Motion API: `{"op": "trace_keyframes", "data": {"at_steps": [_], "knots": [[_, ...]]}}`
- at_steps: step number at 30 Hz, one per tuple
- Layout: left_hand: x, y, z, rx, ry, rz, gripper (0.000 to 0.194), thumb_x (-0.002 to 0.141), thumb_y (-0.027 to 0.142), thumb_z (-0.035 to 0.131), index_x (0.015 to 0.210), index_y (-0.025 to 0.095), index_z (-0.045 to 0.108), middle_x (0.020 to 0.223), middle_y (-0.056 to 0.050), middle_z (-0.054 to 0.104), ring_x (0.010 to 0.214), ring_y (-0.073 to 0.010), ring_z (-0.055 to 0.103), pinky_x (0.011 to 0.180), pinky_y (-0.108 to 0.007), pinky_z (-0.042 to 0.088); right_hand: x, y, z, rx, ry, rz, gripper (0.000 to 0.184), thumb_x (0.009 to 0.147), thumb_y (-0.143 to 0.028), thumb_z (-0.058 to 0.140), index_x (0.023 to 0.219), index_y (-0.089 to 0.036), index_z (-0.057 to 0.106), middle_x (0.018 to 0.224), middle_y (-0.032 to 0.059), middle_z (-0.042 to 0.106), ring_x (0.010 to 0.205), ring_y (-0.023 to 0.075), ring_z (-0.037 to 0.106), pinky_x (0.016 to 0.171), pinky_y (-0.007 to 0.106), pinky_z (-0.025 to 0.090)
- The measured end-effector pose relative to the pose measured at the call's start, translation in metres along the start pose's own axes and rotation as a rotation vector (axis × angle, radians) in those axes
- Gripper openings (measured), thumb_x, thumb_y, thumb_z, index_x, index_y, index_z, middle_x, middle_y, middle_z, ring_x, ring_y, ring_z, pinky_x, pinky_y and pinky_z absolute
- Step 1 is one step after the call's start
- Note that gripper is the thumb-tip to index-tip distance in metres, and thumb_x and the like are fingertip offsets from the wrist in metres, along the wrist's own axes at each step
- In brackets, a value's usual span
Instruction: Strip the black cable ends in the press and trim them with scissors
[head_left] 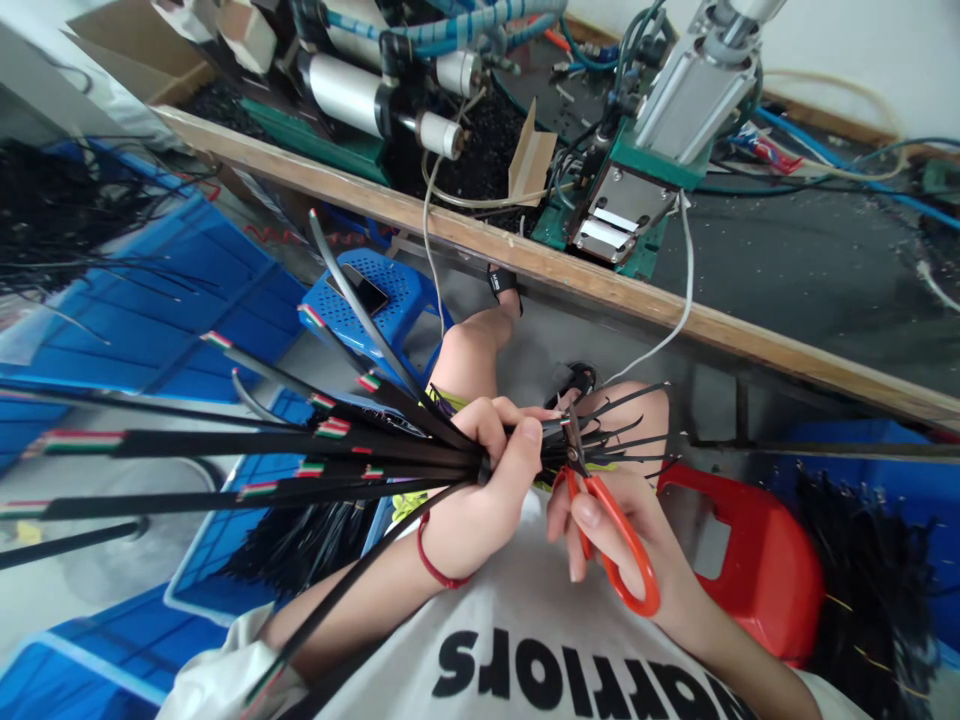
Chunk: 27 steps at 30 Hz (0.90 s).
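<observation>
My left hand (pixel 487 475) is closed round a thick bundle of black straps (pixel 300 450) with red, white and green tips that fan out to the left. Thin black ends of the bundle (pixel 615 430) stick out to the right of the fist. My right hand (pixel 622 530) grips orange-handled scissors (pixel 611 535), fingers through the loops. The scissor blades sit at those thin ends, just right of my left hand. Both hands are over my lap, above a white printed shirt.
A wooden-edged workbench (pixel 570 275) runs across the top, carrying a machine with cylinders (pixel 675 110), hoses and cables. A blue stool with a phone (pixel 367 290) stands ahead. Blue crates (pixel 150 300) with black straps lie left; a red stool (pixel 757 560) stands right.
</observation>
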<state>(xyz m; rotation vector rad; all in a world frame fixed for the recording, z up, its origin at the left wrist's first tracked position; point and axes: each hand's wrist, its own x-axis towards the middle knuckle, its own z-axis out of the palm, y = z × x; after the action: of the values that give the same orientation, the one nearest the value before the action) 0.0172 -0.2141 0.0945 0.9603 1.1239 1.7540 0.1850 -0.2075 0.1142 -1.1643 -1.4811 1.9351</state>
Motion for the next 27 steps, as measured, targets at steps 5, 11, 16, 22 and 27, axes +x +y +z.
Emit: {"op": "trace_keyframes", "data": {"at_steps": [5, 11, 16, 22, 27], "knots": [[0.001, -0.0006, -0.0017, 0.014, -0.006, -0.007, 0.061, 0.108, 0.046, 0.083, 0.07, 0.025, 0.04, 0.063, 0.005, 0.055, 0.058, -0.0141, 0.066, 0.083, -0.038, 0.074, -0.0008, 0.0003, 0.0002, -0.029, 0.004, -0.029, 0.074, 0.105, -0.087, 0.064, 0.075, -0.021, 0.077, 0.049, 0.0054, 0.069, 0.044, 0.0158, 0.057, 0.047, 0.028, 0.039], [0.0021, 0.0003, -0.0029, 0.026, -0.01, 0.005, 0.061, 0.108, 0.047, 0.083, 0.069, 0.025, 0.04, 0.063, 0.005, 0.056, 0.057, -0.0146, 0.066, 0.08, -0.037, 0.074, 0.0001, 0.0006, 0.0013, -0.016, 0.016, -0.031, 0.075, 0.103, -0.089, 0.065, 0.073, -0.022, 0.077, 0.048, 0.0059, 0.069, 0.043, 0.0159, 0.056, 0.046, 0.028, 0.039], [0.0007, 0.0004, -0.0025, 0.003, -0.002, 0.015, 0.058, 0.109, 0.04, 0.082, 0.07, 0.025, 0.042, 0.063, 0.004, 0.058, 0.059, -0.0149, 0.067, 0.08, -0.038, 0.073, 0.0003, -0.0005, 0.0017, -0.02, 0.024, -0.03, 0.075, 0.103, -0.089, 0.067, 0.073, -0.021, 0.077, 0.047, 0.0061, 0.068, 0.043, 0.0161, 0.058, 0.046, 0.028, 0.04], [0.0002, -0.0008, -0.0041, -0.011, -0.007, 0.005, 0.058, 0.11, 0.039, 0.082, 0.071, 0.025, 0.041, 0.064, 0.004, 0.058, 0.062, -0.0149, 0.07, 0.081, -0.037, 0.072, 0.0, -0.0027, 0.002, -0.035, 0.033, -0.015, 0.076, 0.101, -0.09, 0.067, 0.072, -0.02, 0.078, 0.047, 0.007, 0.068, 0.042, 0.0158, 0.058, 0.045, 0.027, 0.039], [0.0008, -0.0009, -0.0032, -0.069, -0.018, 0.026, 0.054, 0.112, 0.027, 0.079, 0.071, 0.024, 0.044, 0.068, 0.005, 0.06, 0.059, -0.0105, 0.061, 0.085, -0.032, 0.07, 0.0029, -0.0064, 0.0024, -0.045, 0.045, -0.04, 0.077, 0.101, -0.089, 0.068, 0.07, -0.019, 0.077, 0.045, 0.0064, 0.066, 0.042, 0.0156, 0.061, 0.045, 0.024, 0.04]]}}
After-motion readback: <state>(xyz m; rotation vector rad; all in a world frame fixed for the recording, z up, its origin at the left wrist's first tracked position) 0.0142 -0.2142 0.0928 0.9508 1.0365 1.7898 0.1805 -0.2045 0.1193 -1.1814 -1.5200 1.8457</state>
